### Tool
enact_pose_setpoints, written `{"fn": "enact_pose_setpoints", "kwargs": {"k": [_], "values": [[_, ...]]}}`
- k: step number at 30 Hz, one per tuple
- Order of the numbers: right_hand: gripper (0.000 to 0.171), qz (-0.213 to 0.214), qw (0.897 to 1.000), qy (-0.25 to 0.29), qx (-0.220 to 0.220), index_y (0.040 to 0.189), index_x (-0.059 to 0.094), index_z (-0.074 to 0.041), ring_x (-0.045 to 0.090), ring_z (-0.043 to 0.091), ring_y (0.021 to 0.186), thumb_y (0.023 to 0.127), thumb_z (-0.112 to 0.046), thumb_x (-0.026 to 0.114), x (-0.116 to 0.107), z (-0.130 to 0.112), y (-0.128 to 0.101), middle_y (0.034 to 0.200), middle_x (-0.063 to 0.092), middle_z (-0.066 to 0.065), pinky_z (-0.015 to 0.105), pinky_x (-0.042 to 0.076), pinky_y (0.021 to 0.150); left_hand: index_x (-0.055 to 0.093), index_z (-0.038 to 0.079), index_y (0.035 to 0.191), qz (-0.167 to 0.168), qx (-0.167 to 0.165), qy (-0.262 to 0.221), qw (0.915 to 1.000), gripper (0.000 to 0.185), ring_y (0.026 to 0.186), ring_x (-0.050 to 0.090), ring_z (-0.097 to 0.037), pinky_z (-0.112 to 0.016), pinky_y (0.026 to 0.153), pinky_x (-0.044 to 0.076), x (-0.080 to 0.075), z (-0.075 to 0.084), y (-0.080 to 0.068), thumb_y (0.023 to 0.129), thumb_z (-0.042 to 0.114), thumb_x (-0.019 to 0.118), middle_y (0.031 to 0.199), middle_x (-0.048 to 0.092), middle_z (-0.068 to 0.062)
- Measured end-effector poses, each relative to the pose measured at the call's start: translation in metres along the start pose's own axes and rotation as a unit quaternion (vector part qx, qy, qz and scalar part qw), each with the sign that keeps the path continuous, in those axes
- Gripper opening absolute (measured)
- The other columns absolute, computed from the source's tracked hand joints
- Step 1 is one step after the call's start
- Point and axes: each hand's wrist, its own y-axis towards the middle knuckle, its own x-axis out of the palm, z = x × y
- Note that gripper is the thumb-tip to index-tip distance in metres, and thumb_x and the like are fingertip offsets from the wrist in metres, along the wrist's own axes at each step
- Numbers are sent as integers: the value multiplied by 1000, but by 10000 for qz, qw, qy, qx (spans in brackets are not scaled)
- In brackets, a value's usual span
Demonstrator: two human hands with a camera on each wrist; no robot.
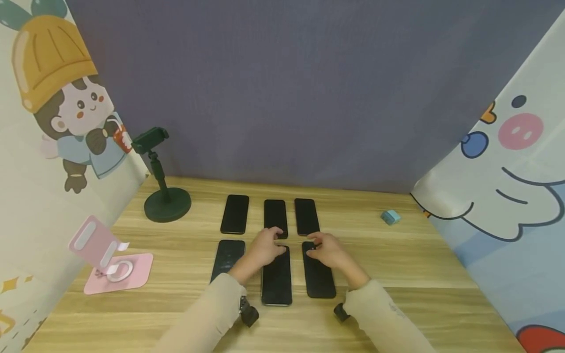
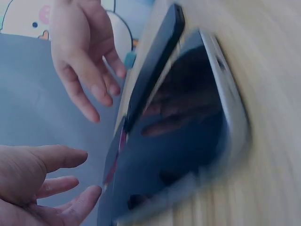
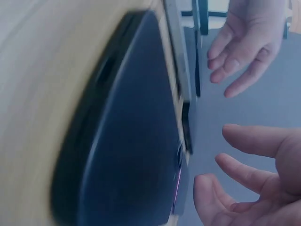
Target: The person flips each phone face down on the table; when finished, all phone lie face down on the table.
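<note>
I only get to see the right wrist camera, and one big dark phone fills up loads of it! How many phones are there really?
Observer: The head view shows six phones, laid out in two rows of three.

Operator: Wow! Is anything else on the table, way over on the person's right?

Observer: Yes, a small blue object lies on the tabletop, out beyond the right hand.

Operator: And what about the other side, past the left hand?

Observer: There's a pink stand with its panel tilted up, near the table's left edge.
</note>
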Motion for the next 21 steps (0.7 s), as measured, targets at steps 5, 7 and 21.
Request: {"fn": "enact_pose_setpoints", "kwargs": {"k": [5,7,21], "values": [[43,-94,9994,338,-30,129,60,-3,58,25,94,88,-8,71,15,-14,2,112,57,13,40,52,75,58,-1,128,-7,-136,26,9999,45,96,60,-31,-44,79,52,-20,-21,-12,87,10,73,111,58,-17],[43,-157,9988,462,-92,129,59,-2,58,24,93,88,-7,70,22,-18,3,111,58,12,40,52,74,57,-2,128,-44,-160,35,9999,45,96,61,-31,-45,79,52,-24,-26,-17,87,9,73,111,59,-18],[41,-386,9959,807,114,123,61,-4,63,24,80,84,-5,75,51,-32,12,106,60,14,35,55,66,67,4,107,-421,-231,-201,9986,27,87,61,-25,-42,76,51,-21,-38,-21,81,5,76,93,63,-8]]}}
